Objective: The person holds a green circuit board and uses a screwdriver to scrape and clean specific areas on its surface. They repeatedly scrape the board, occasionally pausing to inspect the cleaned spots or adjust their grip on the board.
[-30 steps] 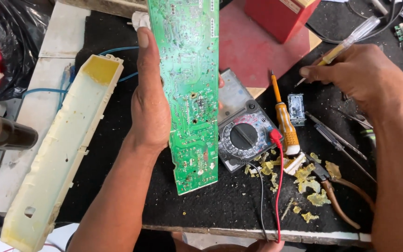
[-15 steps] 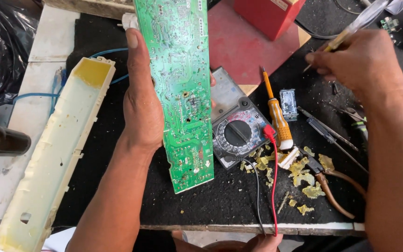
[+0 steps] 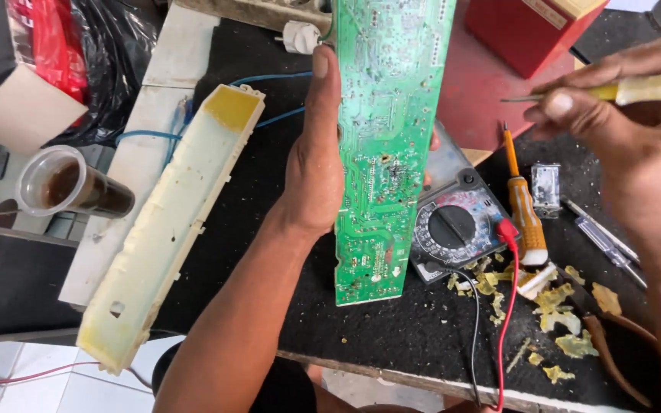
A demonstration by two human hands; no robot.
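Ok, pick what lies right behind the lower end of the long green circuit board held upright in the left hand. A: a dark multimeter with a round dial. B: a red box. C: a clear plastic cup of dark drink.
A: the dark multimeter with a round dial shows beside the lower edge of the long green circuit board that the left hand grips.

Multimeter [image 3: 457, 229] at centre; orange screwdriver [image 3: 524, 205] at three o'clock of it; cup [image 3: 70, 186] at nine o'clock; yellowed tray [image 3: 174, 222] between.
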